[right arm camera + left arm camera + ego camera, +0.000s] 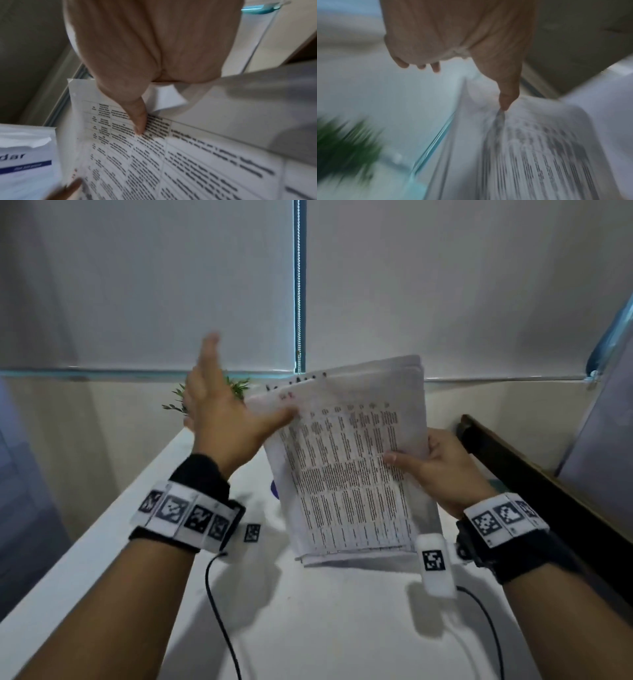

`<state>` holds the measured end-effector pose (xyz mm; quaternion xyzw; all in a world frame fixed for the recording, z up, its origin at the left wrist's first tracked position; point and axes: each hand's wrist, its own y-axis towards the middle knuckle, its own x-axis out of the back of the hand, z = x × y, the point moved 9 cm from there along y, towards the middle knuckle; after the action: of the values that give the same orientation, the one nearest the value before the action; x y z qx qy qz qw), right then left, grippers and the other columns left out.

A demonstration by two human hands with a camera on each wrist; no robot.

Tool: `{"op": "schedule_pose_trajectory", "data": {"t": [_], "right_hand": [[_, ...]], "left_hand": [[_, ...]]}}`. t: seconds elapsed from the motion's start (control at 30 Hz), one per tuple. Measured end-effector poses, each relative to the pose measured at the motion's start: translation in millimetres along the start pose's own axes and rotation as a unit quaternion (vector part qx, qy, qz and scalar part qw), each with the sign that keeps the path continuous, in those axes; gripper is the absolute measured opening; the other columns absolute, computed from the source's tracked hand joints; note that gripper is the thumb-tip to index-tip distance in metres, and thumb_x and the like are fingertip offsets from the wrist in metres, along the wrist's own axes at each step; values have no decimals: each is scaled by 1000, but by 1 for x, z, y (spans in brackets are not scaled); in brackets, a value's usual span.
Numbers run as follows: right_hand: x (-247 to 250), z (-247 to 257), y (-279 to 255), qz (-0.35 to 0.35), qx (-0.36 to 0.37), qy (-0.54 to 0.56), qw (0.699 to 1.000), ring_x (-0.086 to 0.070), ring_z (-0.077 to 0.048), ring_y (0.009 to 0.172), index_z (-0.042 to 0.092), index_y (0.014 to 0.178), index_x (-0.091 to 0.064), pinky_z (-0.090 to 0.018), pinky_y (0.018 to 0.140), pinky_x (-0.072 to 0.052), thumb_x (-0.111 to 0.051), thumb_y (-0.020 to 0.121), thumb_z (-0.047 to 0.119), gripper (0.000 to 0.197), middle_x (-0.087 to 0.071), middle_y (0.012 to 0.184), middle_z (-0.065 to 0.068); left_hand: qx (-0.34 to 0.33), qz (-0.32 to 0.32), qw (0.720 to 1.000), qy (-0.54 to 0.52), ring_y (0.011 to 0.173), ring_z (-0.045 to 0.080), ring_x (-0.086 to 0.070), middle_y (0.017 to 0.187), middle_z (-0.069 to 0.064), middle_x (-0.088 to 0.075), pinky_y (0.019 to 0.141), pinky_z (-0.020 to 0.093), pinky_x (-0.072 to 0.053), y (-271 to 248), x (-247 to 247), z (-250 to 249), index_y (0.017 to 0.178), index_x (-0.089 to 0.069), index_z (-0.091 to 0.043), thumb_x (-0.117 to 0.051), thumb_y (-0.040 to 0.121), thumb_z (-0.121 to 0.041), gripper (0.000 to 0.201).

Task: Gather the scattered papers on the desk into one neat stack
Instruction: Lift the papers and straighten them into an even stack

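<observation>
Nearest: two forearms with marker bands, cables trailing over the white tabletop [329, 628]. Right hand [445, 470] grips the papers [349, 474] at their right edge, thumb on the printed top sheet, other fingers curled behind, likely to steady the bundle. Bundle stands tilted, its lower edge on or just above the tabletop; cannot tell which. Probably set on edge to square the sheets. Left hand [222, 409] spread flat, thumb tip touching the top sheet near the upper left corner, holding nothing. Green plant [236, 386] behind it.
</observation>
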<state>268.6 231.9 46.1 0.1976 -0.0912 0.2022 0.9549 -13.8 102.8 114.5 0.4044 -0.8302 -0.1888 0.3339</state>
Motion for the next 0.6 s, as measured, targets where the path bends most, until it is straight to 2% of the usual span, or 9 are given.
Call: {"op": "schedule_pose_trajectory", "data": {"t": [0.03,0.1,0.13,0.17,0.23,0.3,0.4,0.5,0.6], "right_hand": [[4,-3,-1,-16,1,29,999,-78,-29,105,3,117,-76,-55,102,-57,-78,87,3,30,-82,111,-11],[5,-5,-2,-32,5,99,995,-76,-32,109,-1,124,-72,-55,104,-56,-84,77,16,51,-80,115,-13],[4,-5,-2,-36,8,120,992,-76,-32,110,-1,125,-71,-53,104,-56,-86,72,23,60,-80,116,-13],[3,-4,-2,-41,16,125,991,-76,-31,111,0,125,-70,-52,103,-57,-87,71,26,62,-80,116,-12],[2,2,-4,-70,39,100,992,-77,-25,108,4,119,-72,-46,100,-59,-83,82,12,40,-81,111,-5],[3,8,-8,-119,67,54,989,-77,-10,97,13,110,-72,-38,94,-61,-77,90,3,23,-80,100,9],[-2,9,-16,-164,94,16,982,-73,2,83,20,102,-70,-31,83,-61,-77,92,12,15,-75,92,15],[-6,-12,-21,-154,65,30,986,-77,-8,96,23,107,-72,-39,91,-62,-77,93,14,18,-79,102,8],[-15,-45,-26,-110,10,42,993,-77,-13,103,18,116,-75,-48,99,-60,-76,93,12,24,-81,109,1]], "left_hand": [[77,30,991,-105,147,34,-37,161,13,-35,113,64,-38,-5,-10,28,158,-8,-47,-96,46,-62,143],[168,171,930,-278,137,34,-55,150,17,-54,112,61,-42,-20,-49,56,161,-16,-38,-101,42,-55,146],[166,235,906,-310,130,33,-63,142,16,-64,112,60,-44,-29,-64,54,159,-30,-24,-101,52,-42,130],[140,270,899,-314,123,31,-68,133,14,-70,110,58,-48,-34,-72,45,151,-46,-11,-97,65,-29,102],[88,229,929,-278,113,24,-74,122,7,-77,104,53,-55,-38,-74,30,129,-67,-7,-83,84,-14,47],[58,158,949,-268,105,15,-76,115,-2,-79,97,43,-60,-40,-72,20,121,-71,-14,-74,93,-11,27],[38,108,962,-247,105,9,-74,116,-6,-77,90,31,-61,-50,-76,13,126,-69,-13,-70,97,-15,29],[70,109,958,-257,102,5,-75,113,-9,-78,88,25,-60,-59,-79,29,119,-70,-20,-72,93,-8,29],[115,148,952,-241,92,-2,-74,105,-14,-76,89,31,-62,-71,-88,48,106,-66,-32,-74,89,-4,34]]}}
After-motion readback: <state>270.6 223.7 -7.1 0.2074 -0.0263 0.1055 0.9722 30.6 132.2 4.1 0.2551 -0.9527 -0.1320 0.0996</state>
